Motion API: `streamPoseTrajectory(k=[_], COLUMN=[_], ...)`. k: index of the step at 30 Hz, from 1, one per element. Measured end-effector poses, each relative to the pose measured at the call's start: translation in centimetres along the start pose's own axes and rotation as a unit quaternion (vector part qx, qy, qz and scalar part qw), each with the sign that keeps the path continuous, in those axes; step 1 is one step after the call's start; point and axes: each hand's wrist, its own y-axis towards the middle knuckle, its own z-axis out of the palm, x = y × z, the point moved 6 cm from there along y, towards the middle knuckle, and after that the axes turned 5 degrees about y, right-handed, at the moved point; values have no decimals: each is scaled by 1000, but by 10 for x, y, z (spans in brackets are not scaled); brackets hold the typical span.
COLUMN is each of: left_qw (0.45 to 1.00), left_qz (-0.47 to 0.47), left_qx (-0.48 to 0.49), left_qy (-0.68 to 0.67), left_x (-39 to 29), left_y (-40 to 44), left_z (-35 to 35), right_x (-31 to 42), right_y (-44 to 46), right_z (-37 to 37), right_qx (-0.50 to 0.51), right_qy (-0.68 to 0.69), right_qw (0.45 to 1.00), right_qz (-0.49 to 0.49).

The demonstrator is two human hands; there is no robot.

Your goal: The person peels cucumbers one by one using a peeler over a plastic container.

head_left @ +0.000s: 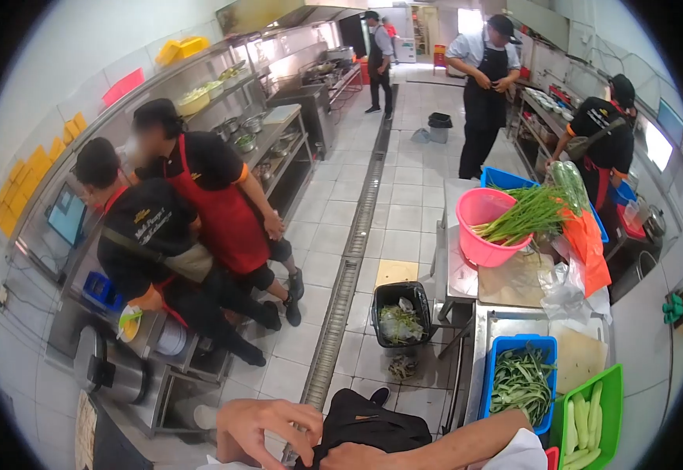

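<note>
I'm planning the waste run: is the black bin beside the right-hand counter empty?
Not empty: greens and what looks like clear plastic show inside the black bin; depth unclear.

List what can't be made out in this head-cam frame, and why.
- Head view: right hand, fingers lost behind the black cloth or past the bottom edge; can't tell which.
- Head view: green tray, near end cut off by the bottom edge.
- Head view: pink bucket, inside bottom hidden by green stalks.
- Head view: left-side monitor, text too small.
</note>
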Motion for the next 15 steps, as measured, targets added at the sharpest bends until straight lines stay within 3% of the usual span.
streamPoseTrajectory(k=[3, 10, 12, 15], left_qw=[998, 990, 988, 982], left_qz=[0, 8, -14, -20], left_qx=[-2, 33, 19, 73], left_qy=[-58, -136, -151, -172], left_x=[14, 70, 81, 97], left_y=[3, 39, 56, 80], left_z=[-12, -37, -42, -41], right_x=[8, -3, -6, 19], right_y=[-9, -25, -31, -44], right_z=[-17, -13, -14, -33], right_qx=[-109, -140, -269, -262], right_qy=[42, -18, 18, -66], right_qw=[993, 984, 962, 958], right_qz=[-19, 110, 49, 95])
